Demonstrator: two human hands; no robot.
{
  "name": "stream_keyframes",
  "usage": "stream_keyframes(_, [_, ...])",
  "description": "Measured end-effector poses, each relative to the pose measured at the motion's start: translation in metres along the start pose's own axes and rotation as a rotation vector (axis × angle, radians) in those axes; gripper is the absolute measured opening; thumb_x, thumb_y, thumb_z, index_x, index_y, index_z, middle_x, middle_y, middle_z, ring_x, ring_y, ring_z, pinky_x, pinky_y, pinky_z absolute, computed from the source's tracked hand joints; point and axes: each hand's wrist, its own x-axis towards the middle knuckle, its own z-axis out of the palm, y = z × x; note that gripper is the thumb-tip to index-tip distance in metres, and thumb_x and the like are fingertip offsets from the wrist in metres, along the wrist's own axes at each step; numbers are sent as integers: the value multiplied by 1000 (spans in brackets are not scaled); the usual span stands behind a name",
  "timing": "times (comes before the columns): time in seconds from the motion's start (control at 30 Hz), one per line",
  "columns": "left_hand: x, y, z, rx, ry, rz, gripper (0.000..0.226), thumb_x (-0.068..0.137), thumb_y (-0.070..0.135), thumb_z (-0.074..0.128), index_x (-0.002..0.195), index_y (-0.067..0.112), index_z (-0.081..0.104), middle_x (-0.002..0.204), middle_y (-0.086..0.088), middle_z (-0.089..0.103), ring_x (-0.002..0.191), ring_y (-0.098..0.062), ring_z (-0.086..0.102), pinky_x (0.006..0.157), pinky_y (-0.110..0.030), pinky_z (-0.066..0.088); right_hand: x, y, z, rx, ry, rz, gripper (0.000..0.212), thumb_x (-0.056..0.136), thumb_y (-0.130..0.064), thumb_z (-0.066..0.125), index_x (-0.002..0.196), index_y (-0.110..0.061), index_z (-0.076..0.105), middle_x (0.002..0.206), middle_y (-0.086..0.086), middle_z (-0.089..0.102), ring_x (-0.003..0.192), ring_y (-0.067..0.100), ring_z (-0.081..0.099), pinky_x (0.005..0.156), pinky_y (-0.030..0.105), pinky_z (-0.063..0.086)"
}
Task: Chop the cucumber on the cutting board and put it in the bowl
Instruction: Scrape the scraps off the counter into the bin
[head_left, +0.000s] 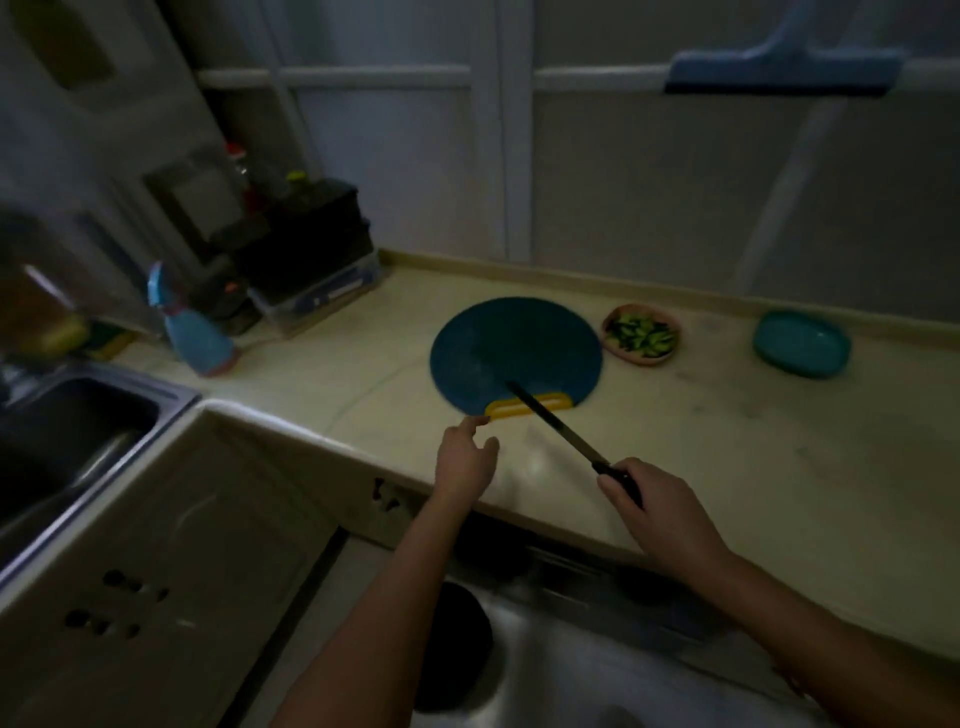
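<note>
A round blue cutting board (514, 348) with a yellow handle (527, 406) lies on the counter, its surface bare. Right beside it sits a pink bowl (642, 335) holding chopped green cucumber pieces (641, 332). My right hand (657, 512) grips the black handle of a knife (550, 423), whose blade points up-left over the board's handle. My left hand (465, 457) hovers just in front of the board with fingers loosely spread, one fingertip near the yellow handle, holding nothing.
A teal dish (802, 343) stands at the far right of the counter. A blue spray bottle (195, 327) and dark containers (306, 244) crowd the back left corner. A steel sink (67, 436) lies at the left. The counter's front edge runs below my hands.
</note>
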Motion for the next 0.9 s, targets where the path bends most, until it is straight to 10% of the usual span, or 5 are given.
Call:
stream_keyframes(0.37, [108, 91, 95, 495, -399, -138, 72, 94, 45, 42, 147, 37, -7, 153, -20, -12, 138, -48, 1, 109, -54, 21, 58, 114, -72, -94, 112, 252, 30, 94, -39, 47, 110, -15, 58, 94, 0, 61, 73, 12, 54, 60, 24, 37])
stream_keyframes(0.9, [130, 54, 113, 787, -371, -155, 63, 96, 55, 22, 144, 41, -17, 153, -15, -21, 139, -43, -12, 109, -63, 7, 122, 154, -83, -110, 56, 191, 31, 94, -37, 49, 114, -14, 56, 103, 4, 61, 87, 17, 58, 67, 24, 35])
